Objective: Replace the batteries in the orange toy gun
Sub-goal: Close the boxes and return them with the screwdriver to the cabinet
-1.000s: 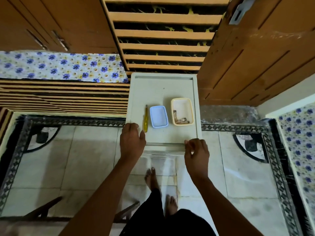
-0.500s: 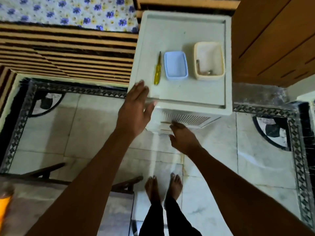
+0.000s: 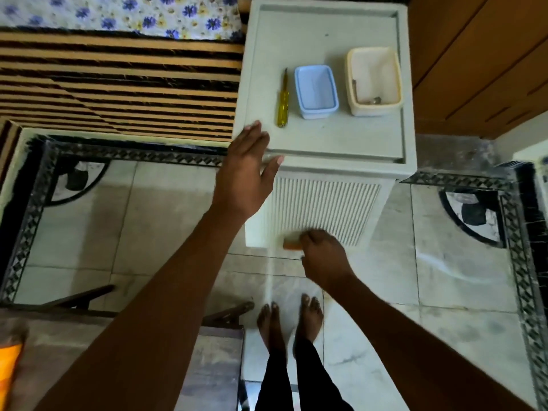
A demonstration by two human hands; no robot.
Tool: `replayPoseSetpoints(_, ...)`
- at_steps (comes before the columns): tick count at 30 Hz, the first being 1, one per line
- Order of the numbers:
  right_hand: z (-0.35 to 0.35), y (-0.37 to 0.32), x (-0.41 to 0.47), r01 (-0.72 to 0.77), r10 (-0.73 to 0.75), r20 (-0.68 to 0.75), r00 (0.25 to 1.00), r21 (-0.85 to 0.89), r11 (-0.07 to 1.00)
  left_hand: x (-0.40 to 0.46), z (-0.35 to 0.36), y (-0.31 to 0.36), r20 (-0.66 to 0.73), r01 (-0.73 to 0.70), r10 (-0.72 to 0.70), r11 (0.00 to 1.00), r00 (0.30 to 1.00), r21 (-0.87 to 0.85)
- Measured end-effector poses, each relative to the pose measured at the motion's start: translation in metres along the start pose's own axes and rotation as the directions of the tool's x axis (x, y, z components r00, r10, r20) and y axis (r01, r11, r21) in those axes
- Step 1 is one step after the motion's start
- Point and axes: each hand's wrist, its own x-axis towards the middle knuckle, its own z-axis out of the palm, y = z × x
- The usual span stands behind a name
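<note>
Down low, the right hand (image 3: 321,256) has its fingers closed on a small orange thing (image 3: 292,244) by the bottom front of the white cooler (image 3: 326,143). The left hand (image 3: 247,176) lies flat and open on its near left corner. A yellow screwdriver (image 3: 282,102), a blue tub (image 3: 316,91) and a cream tub (image 3: 373,81) sit on top.

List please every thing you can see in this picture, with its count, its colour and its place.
Stand: one, white, against the wooden doors.
Screwdriver: one, yellow handle, on the stand, left of the tubs.
Blue tub: one, pale blue, middle of the stand top.
Cream tub: one, cream, right of the blue tub, small metal items inside.
Orange object: one, small, blurred, at the stand's base.
Striped mat: one, tan and black, left of the stand.
Left hand: open, at the stand's near left corner.
Right hand: low, touching the orange object.
Feet: two, bare, on the floor.
</note>
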Motion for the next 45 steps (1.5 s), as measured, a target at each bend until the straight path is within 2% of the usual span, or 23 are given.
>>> replayPoseSetpoints(3, -0.01, -0.017, -0.042, 0.002, -0.001, -0.064, 0.998, 0.023, 1.0, 0.002, -0.003, 0.0, 0.054, -0.029, 0.027, 0.999, 0.998, 0.043)
replayPoseSetpoints(7, -0.036, -0.035, -0.079, -0.006, 0.016, -0.227, 0.974, 0.047, 0.999, 0.008, -0.011, 0.002, 0.193, 0.0, -0.009, 0.999, 0.981, 0.048)
replayPoseSetpoints(12, -0.077, -0.031, -0.062, -0.061, 0.07, -0.41, 0.909, 0.035, 0.998, 0.012, -0.018, 0.001, 0.259, 0.032, -0.038, 0.999, 0.965, 0.027)
replayPoseSetpoints(16, -0.089, -0.023, -0.014, -0.062, 0.049, -0.445, 0.894, -0.015, 0.998, 0.011, -0.019, 0.005, 0.258, 0.059, -0.065, 0.998, 0.964, 0.027)
replayPoseSetpoints(21, -0.107, -0.008, 0.041, -0.202, 0.17, -0.478, 0.862, -0.017, 0.979, 0.011, -0.02, 0.005, 0.238, 0.115, -0.109, 0.993, 0.965, -0.012)
replayPoseSetpoints(25, -0.108, -0.007, 0.053, -0.217, 0.19, -0.476, 0.859, -0.003, 0.976, 0.011, -0.022, 0.009, 0.226, 0.126, -0.12, 0.992, 0.967, -0.011)
replayPoseSetpoints(28, -0.109, -0.007, 0.05, -0.227, 0.23, -0.474, 0.85, 0.063, 0.972, 0.014, -0.025, 0.019, 0.221, 0.184, -0.183, 0.983, 0.958, 0.019)
replayPoseSetpoints(30, -0.116, -0.002, 0.049, -0.206, 0.258, -0.509, 0.821, 0.157, 0.966, 0.021, -0.028, 0.03, 0.15, 0.2, -0.208, 0.978, 0.967, 0.066)
replayPoseSetpoints(32, -0.132, 0.007, 0.052, -0.17, 0.32, -0.563, 0.762, 0.303, 0.938, 0.034, -0.029, 0.044, 0.063, 0.178, -0.184, 0.981, 0.981, 0.083)
replayPoseSetpoints(34, -0.151, 0.019, 0.064, -0.135, 0.437, -0.595, 0.674, 0.482, 0.866, 0.054, -0.027, 0.058, 0.051, 0.163, -0.168, 0.983, 0.985, 0.084)
replayPoseSetpoints(38, -0.185, 0.047, 0.102, -0.175, 0.63, -0.573, 0.524, 0.651, 0.738, 0.095, -0.015, 0.084, 0.105, 0.188, -0.203, 0.973, 0.974, 0.138)
replayPoseSetpoints(42, -0.207, 0.07, 0.138, -0.374, 0.757, -0.359, 0.545, 0.704, 0.603, 0.117, -0.001, 0.101, 0.128, 0.325, -0.338, 0.939, 0.933, 0.111)
replayPoseSetpoints(45, -0.211, 0.078, 0.146, -0.415, 0.809, -0.236, 0.539, 0.761, 0.498, 0.123, 0.007, 0.107, 0.123, 0.402, -0.41, 0.912, 0.904, 0.084)
